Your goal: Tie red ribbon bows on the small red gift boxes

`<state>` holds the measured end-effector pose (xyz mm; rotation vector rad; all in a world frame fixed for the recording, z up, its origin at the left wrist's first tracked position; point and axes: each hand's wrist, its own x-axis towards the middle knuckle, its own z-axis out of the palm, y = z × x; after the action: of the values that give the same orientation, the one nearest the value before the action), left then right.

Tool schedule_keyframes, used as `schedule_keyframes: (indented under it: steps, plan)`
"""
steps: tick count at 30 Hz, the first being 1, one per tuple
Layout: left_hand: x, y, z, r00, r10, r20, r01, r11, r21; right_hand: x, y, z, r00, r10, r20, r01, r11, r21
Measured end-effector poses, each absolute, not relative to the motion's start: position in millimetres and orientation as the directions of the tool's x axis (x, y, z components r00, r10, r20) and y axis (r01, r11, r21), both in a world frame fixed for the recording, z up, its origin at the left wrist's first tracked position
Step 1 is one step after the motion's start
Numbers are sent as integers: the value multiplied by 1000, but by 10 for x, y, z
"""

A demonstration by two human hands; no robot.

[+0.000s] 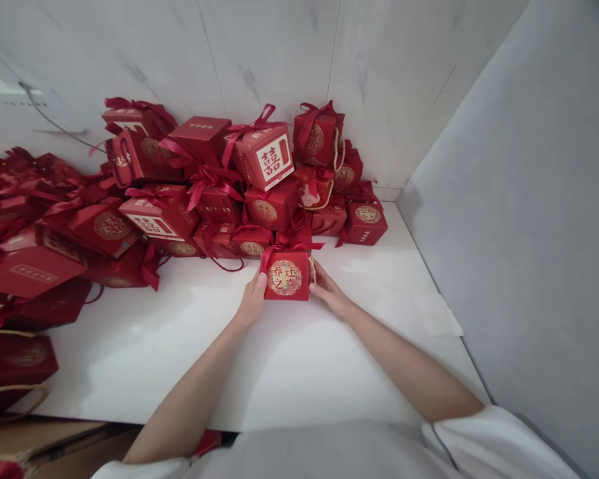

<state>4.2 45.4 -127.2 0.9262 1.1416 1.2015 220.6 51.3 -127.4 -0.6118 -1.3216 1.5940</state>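
Observation:
A red gift box (pixel 287 275) with a round gold emblem on its front and a red ribbon bow on top is between my two hands. My left hand (pixel 254 297) presses its left side, and my right hand (pixel 329 291) grips its right side, where a gold cord handle (pixel 312 269) hangs. The box is upright, close in front of the stacked red gift boxes (pixel 266 207). Its underside is hidden, so I cannot tell whether it touches the white table (pixel 284 372).
More red gift boxes (pixel 34 259) are heaped along the left. A marbled wall (pixel 264 53) stands behind the stack, and a grey panel (pixel 519 219) bounds the right side. At the lower left is a cardboard box (pixel 74 446) below the table edge.

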Motion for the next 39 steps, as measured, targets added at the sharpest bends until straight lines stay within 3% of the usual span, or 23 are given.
schedule_keyframes:
  steps: [6,11,14,21,29,39]
  plan:
    - [59,436,-1023,32,978,-205,-395,201,896,2228,503,-1239,-512,843,163,-367,-43,-929]
    - [47,374,-822,182,960,-213,-685,279,673,2278,506,-1245,-556,808,195,-355,-19,-934]
    - [35,326,-754,282,941,-188,-700,336,630,2283,524,-1281,-554,812,183,-345,-23,-938]
    - [28,277,-828,321,924,-208,-680,378,628,2268,513,-1258,-553,819,156,-320,-36,-947]
    - [102,298,-729,269,937,-223,-613,345,710,2271,499,-1225,-566,814,129,-308,-64,-949]
    - [77,319,-767,296,935,-197,-665,350,660,2283,500,-1215,-570,811,131,-288,-48,-956]
